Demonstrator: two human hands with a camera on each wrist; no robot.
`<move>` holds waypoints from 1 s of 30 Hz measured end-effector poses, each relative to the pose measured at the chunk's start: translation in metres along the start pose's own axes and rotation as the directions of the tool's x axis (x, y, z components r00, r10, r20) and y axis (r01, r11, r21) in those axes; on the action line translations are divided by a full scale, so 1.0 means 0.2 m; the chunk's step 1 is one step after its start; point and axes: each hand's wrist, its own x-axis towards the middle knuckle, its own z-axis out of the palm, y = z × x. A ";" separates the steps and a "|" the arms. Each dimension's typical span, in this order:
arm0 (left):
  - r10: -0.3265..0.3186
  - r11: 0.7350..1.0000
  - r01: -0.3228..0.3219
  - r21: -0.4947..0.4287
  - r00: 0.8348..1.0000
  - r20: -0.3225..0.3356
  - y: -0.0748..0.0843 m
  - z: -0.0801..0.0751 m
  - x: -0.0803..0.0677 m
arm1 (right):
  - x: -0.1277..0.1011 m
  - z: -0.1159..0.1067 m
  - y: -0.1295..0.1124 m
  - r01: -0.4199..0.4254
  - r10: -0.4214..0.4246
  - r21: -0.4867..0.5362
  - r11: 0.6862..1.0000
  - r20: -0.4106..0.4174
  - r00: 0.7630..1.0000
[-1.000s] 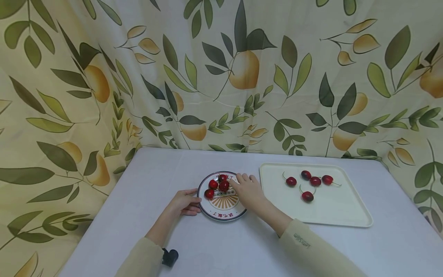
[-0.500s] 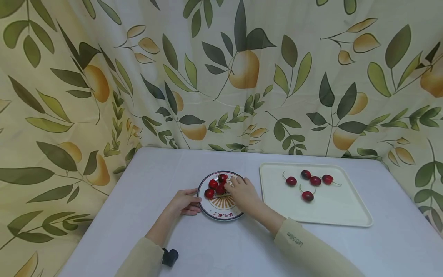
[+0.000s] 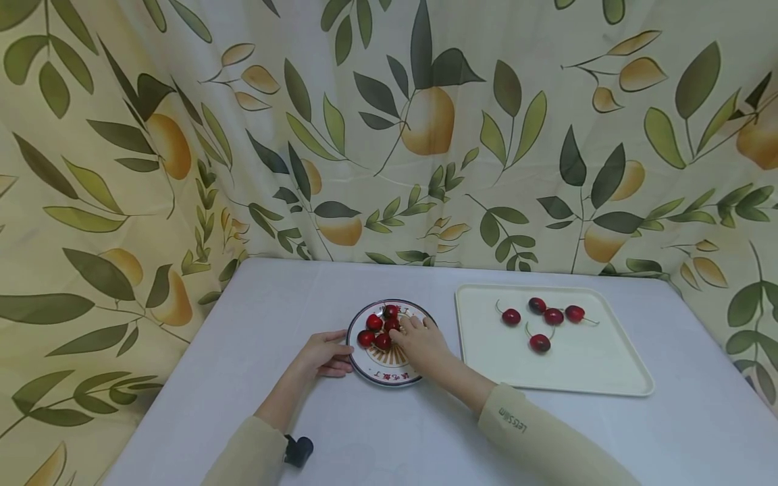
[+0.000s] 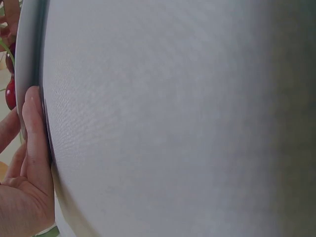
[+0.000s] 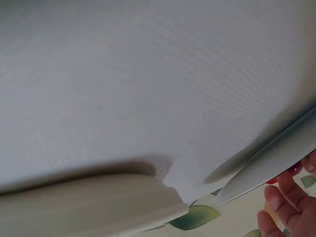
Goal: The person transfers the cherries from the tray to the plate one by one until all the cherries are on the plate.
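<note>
A round plate (image 3: 389,374) with a dark rim and a printed fan design holds several dark red cherries (image 3: 373,322) in its upper left part. My left hand (image 3: 322,354) grips the plate's left edge; in the left wrist view, one finger lies along the underside and another sits over the rim. My right hand (image 3: 424,344) reaches over the plate's right side. Its thumb and index finger are around a cherry (image 3: 392,325) in the cluster, partly hidden by the fingers. Just below it, a second cherry (image 3: 383,341) lies beside the thumb.
To the right, a cream rectangular tray (image 3: 498,371) carries several stemmed cherries (image 3: 539,343). A white cloth (image 3: 292,290) covers the table. Behind hangs a curtain (image 3: 395,223) with a fruit and leaf print. A small black device (image 3: 298,451) sits at the left sleeve.
My right hand has shifted left and slightly down over the plate. A cherry by its fingertips has moved down and left, and another now shows above it. The left hand stays put.
</note>
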 end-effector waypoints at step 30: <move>0.007 1.000 -0.007 0.018 1.000 0.000 0.00 0.00 0.00 | -0.10 -0.10 0.15 -0.063 0.062 -0.011 0.998 -0.012 0.998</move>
